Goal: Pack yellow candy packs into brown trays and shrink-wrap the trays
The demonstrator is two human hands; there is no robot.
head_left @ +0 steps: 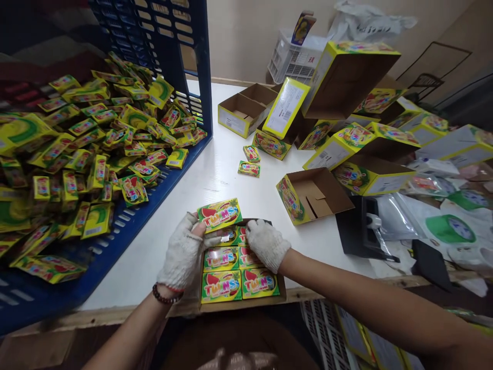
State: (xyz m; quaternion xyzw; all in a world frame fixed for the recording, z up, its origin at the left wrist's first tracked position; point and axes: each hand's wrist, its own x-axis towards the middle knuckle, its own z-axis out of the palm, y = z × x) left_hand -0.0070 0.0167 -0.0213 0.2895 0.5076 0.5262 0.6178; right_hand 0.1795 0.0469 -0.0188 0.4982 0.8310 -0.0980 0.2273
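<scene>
Saw brown garment (239, 339) nearest, 6 o'clock. Logged open carton (246, 304) just beyond, also 6 o'clock, packed with TWINS boxes (221, 288). Found gloved left hand (183, 254) clamped on single raised box (220, 215) at carton's 11 o'clock. Noted gloved right hand (267, 244) inside carton's 1 o'clock, over packed boxes; couldn't tell grip. Tagged heaped blue crate (205, 92) at 9, loose boxes (248, 168) at 12, yellow-edged cartons (348, 79) at 2.

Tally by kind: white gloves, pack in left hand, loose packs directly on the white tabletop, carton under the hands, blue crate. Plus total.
White gloves: 2
Pack in left hand: 1
Loose packs on tabletop: 2
Carton under the hands: 1
Blue crate: 1
Total: 7
</scene>
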